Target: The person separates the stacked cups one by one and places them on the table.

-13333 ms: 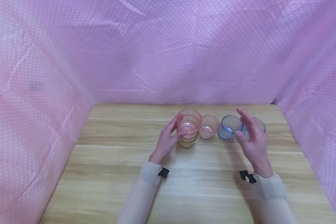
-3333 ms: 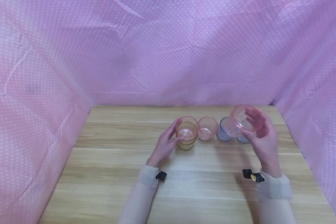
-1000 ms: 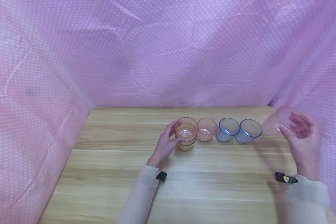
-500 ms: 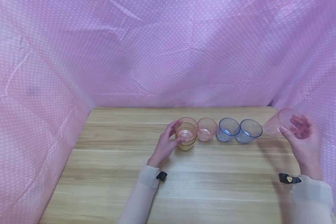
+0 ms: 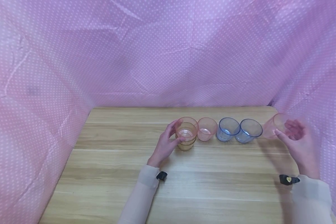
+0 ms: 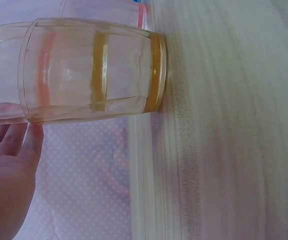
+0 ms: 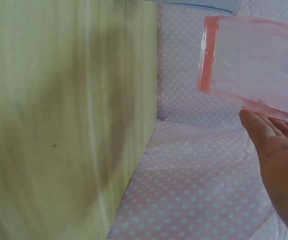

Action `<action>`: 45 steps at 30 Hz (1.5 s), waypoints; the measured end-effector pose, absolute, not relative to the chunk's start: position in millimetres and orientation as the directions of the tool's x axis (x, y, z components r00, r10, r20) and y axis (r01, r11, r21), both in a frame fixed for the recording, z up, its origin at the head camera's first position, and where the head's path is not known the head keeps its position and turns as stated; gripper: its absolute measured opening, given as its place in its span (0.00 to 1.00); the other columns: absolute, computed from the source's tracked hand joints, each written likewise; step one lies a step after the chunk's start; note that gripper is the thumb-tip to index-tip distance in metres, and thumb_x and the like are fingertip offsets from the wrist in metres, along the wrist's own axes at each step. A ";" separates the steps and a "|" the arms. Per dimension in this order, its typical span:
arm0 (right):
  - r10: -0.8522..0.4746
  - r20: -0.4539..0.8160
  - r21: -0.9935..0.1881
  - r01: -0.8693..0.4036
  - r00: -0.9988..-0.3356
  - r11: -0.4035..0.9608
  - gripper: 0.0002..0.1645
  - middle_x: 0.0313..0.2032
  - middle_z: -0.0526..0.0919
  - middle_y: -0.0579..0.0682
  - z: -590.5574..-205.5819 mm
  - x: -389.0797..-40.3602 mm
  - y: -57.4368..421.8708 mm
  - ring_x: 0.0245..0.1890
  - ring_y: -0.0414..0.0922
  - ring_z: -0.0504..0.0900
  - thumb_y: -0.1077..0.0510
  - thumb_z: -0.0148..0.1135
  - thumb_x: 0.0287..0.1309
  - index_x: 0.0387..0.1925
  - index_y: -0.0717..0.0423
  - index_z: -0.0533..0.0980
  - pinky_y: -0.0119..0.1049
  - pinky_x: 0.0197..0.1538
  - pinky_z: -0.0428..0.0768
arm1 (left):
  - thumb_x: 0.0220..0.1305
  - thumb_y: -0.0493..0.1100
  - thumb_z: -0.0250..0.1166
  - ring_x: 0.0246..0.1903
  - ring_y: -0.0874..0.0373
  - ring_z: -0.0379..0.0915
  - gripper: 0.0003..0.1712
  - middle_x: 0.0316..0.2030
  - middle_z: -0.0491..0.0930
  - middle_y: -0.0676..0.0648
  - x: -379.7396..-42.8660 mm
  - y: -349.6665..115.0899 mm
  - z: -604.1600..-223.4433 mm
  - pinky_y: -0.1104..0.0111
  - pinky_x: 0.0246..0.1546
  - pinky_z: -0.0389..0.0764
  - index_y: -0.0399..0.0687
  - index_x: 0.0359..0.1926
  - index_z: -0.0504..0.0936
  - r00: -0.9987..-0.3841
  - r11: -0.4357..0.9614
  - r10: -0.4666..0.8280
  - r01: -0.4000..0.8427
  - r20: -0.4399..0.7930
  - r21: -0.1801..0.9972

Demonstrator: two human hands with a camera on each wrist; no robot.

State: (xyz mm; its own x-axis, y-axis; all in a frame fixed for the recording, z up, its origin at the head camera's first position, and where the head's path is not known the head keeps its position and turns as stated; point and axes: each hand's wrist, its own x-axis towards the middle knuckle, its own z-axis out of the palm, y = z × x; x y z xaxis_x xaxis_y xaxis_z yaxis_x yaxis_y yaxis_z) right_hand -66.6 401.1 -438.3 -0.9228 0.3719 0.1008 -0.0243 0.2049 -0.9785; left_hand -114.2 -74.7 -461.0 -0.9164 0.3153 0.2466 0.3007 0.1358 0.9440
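Observation:
My left hand (image 5: 165, 143) grips a stack of clear cups (image 5: 186, 143) standing on the table, with a pink-rimmed one on top and yellow ones below. The left wrist view shows the stack (image 6: 91, 75) with its yellow bases and a pink band inside. At the far right my right hand (image 5: 299, 143) holds a clear pink cup (image 5: 271, 128), thumb in front and fingers behind. That pink cup (image 7: 254, 62) is off the table and tilted. Another pink cup (image 5: 207, 129) and two blue cups (image 5: 227, 130), (image 5: 249, 132) stand upright between the hands.
The wooden table (image 5: 128, 186) has its far edge just behind the cups. Pink dotted cloth (image 5: 170, 56) hangs at the back and both sides. The right hand is close to the table's right edge.
My right hand took the topmost pink cup off the stack and carried it right, past the blue cups. Lately it sinks slightly and shifts left. My left hand stays at the stack.

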 end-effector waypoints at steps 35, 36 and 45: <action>0.230 0.031 -0.890 0.078 -0.973 0.450 0.46 0.56 0.67 0.26 -467.4 -71.8 409.6 0.58 0.29 0.69 0.62 0.68 0.68 0.76 0.47 0.51 0.12 0.61 0.67 | 0.65 0.52 0.70 0.72 0.51 0.65 0.43 0.74 0.68 0.52 -114.6 -75.4 -461.8 0.55 0.74 0.67 0.52 0.77 0.63 -0.918 0.128 0.321 0.286 0.233 0.950; 0.229 0.030 -0.889 0.078 -0.973 0.451 0.46 0.56 0.66 0.26 -467.6 -71.9 409.5 0.58 0.29 0.68 0.62 0.68 0.68 0.76 0.46 0.51 0.12 0.61 0.67 | 0.65 0.53 0.70 0.72 0.51 0.65 0.44 0.74 0.68 0.52 -114.4 -75.5 -461.8 0.55 0.74 0.67 0.52 0.77 0.63 -0.919 0.126 0.321 0.283 0.231 0.951; 0.229 0.029 -0.884 0.082 -0.973 0.460 0.41 0.55 0.66 0.29 -472.4 -71.8 408.3 0.57 0.30 0.70 0.60 0.69 0.67 0.69 0.37 0.55 0.10 0.53 0.70 | 0.63 0.60 0.68 0.73 0.51 0.63 0.46 0.75 0.68 0.51 -113.9 -75.7 -463.4 0.56 0.76 0.65 0.53 0.77 0.63 -0.918 0.107 0.320 0.280 0.233 0.954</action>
